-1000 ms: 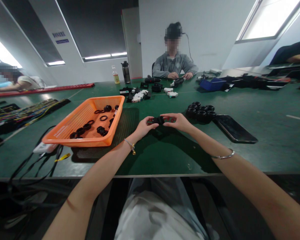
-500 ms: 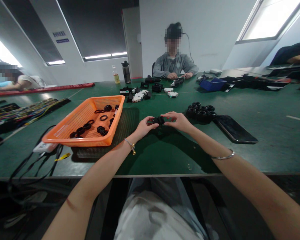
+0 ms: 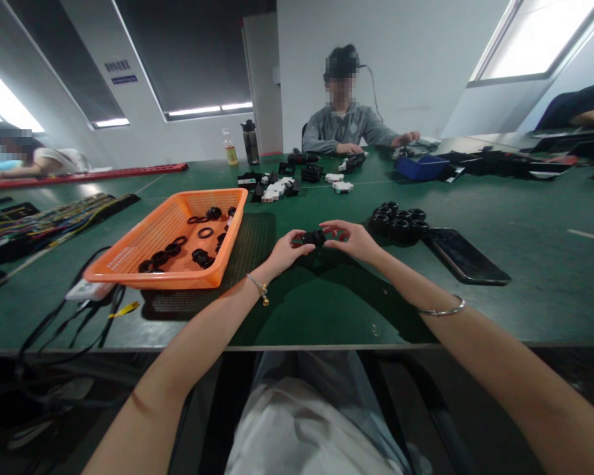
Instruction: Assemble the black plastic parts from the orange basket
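Observation:
Between my two hands, just above the green table, is a small black cable gland point(image 3: 313, 238). My left hand point(image 3: 288, 252) pinches its left end between thumb and fingers. The thumb and fingertips of my right hand point(image 3: 350, 241) close on the right end. To the left, an orange basket point(image 3: 178, 282) holds several loose black rings and gland parts point(image 3: 202, 258). Right of my hands, several assembled black glands point(image 3: 398, 227) stand in a tight cluster.
A dark phone point(image 3: 468, 257) lies beside the gland cluster. White and black parts point(image 3: 274, 189) are spread beyond my hands. Cables with a white adapter point(image 3: 86, 290) run off the left front edge. Opposite sits a person in grey point(image 3: 344, 128), near a blue bin point(image 3: 420, 168).
My hands stay in nearly the same place, with only a slight shift of the right fingers on the gland. Across the table, the person's one hand has reached out towards the blue bin.

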